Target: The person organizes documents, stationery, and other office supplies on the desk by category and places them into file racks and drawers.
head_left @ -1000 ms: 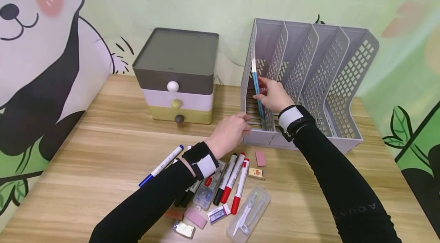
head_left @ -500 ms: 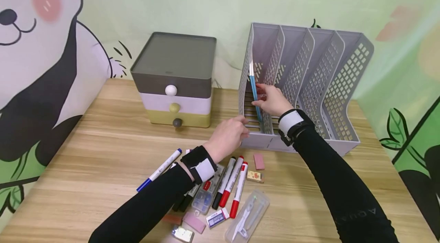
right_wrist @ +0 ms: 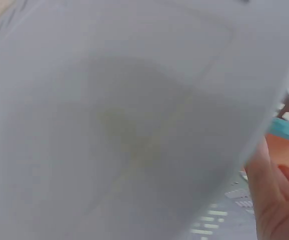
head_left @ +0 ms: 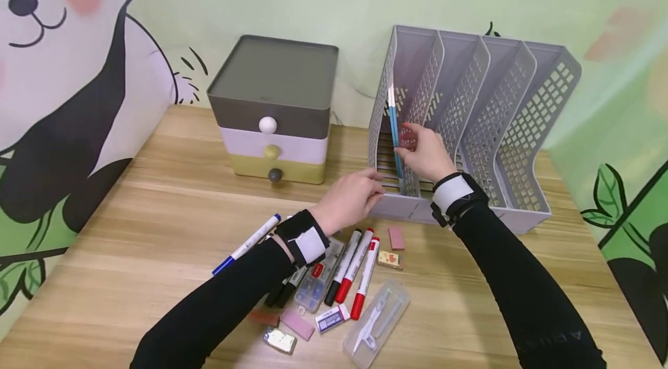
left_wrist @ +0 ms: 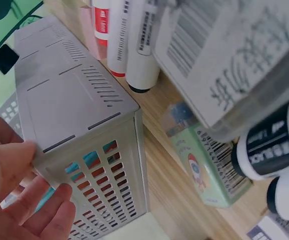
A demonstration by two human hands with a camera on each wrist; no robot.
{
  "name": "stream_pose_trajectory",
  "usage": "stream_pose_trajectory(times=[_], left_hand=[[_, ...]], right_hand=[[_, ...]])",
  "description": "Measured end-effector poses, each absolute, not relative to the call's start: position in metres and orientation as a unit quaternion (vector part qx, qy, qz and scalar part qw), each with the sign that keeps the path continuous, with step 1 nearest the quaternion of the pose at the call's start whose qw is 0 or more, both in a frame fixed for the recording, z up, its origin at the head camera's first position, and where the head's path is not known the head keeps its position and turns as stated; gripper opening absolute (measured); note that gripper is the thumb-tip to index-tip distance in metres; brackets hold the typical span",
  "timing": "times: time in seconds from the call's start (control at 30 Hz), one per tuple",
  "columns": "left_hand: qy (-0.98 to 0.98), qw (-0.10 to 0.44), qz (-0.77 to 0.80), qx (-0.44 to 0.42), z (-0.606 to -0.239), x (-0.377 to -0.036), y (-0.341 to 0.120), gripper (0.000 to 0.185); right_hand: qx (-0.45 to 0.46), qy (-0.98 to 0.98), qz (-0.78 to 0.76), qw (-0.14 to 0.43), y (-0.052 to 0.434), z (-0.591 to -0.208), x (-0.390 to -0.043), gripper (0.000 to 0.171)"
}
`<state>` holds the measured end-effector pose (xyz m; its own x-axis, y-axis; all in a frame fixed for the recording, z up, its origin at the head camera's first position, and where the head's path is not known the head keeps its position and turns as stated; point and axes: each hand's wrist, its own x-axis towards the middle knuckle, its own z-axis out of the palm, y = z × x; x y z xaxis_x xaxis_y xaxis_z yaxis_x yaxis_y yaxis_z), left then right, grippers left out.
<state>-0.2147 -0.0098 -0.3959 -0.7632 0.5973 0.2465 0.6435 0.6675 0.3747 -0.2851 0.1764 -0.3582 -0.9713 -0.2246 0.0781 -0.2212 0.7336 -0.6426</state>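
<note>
Standing centre-right in the head view, a thin blue-and-white book (head_left: 392, 125) sits on edge in the leftmost slot of a grey perforated file rack (head_left: 501, 119). Its long axis runs near vertical, top end tipped slightly toward the upper left, foot resting on the slotted floor. To its left, the left hand (head_left: 348, 199) presses relaxed, straight fingers against the rack's front corner, its grip holding nothing. To its right, the right hand (head_left: 425, 151) pinches the book's edge. Markers (head_left: 355, 267) and erasers lie on the table (head_left: 146, 230), lower centre.
</note>
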Motion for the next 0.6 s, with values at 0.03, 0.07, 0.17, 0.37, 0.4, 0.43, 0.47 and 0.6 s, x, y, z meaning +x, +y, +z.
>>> stream_pose_trajectory(times=[0.03,0.07,0.17,0.37,0.4,0.43,0.47,0.6], left_hand=[[-0.91,0.045,-0.236,-0.339,-0.395,-0.215,-0.012,0.018],[-0.907,0.039,-0.247,-0.337,-0.394,-0.215,-0.014,0.02],[-0.905,0.033,-0.277,-0.32,-0.391,-0.212,-0.025,0.024],[-0.907,0.079,-0.315,-0.268,-0.383,-0.206,-0.061,0.027],[-0.908,0.089,-0.317,-0.26,-0.381,-0.205,-0.069,0.027],[-0.908,0.098,-0.319,-0.251,-0.38,-0.204,-0.076,0.026],[-0.91,0.107,-0.32,-0.243,-0.378,-0.203,-0.083,0.026],[-0.909,0.145,-0.336,-0.201,-0.373,-0.2,-0.113,0.024]], right_hand=[[-0.116,0.931,-0.347,-0.02,0.176,-0.357,-0.283,0.055],[-0.113,0.929,-0.348,-0.046,0.176,-0.356,-0.28,0.053],[-0.113,0.92,-0.351,-0.132,0.172,-0.352,-0.272,0.046],[-0.171,0.88,-0.352,-0.271,0.156,-0.342,-0.263,0.036],[-0.188,0.871,-0.354,-0.285,0.153,-0.34,-0.261,0.035],[-0.206,0.861,-0.358,-0.296,0.149,-0.337,-0.26,0.035],[-0.224,0.852,-0.361,-0.304,0.144,-0.335,-0.258,0.035],[-0.283,0.831,-0.364,-0.312,0.126,-0.327,-0.253,0.035]])
